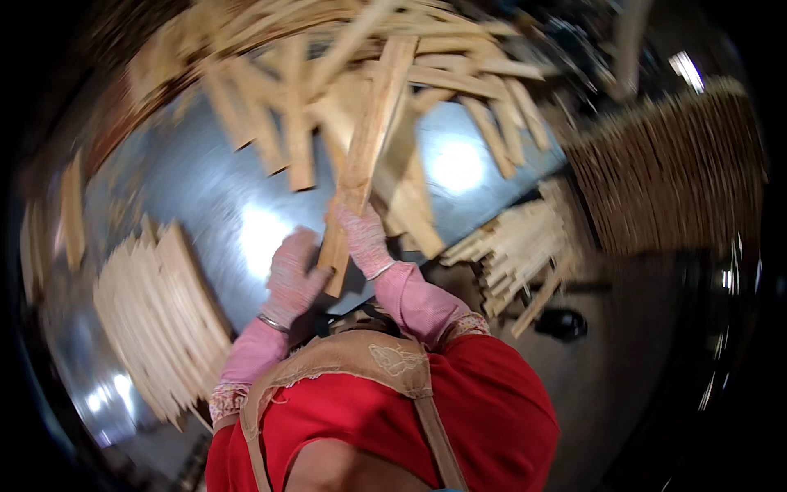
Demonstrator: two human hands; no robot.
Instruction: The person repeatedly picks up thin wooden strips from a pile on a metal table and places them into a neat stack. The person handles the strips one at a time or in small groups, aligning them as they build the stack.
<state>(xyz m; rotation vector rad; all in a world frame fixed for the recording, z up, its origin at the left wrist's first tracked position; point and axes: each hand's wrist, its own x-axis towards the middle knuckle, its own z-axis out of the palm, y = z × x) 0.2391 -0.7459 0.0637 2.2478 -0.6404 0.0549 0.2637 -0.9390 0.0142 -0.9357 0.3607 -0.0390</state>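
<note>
A long wooden slat (pixel 369 135) slants from near my body toward the wood heap at the far side. Around its near part, my right hand (pixel 363 238), in a pinkish knitted glove, is closed at the slat's right edge. To the left of the slat's near end is my left hand (pixel 295 277), gloved alike and slightly blurred. Its fingers are stretched out and its thumb points at the slat; whether the thumb touches it I cannot tell. Under the held slat lie more loose slats (pixel 414 205) on the shiny metal table (pixel 193 156).
Loose slats (pixel 299 115) are heaped across the table's far side. A neat stack of slats (pixel 160 316) stands at the left, and another stack (pixel 525 246) at the right. Beyond that is a large bundle of thin brown strips (pixel 676 168). A dark object (pixel 562 325) sits at the lower right.
</note>
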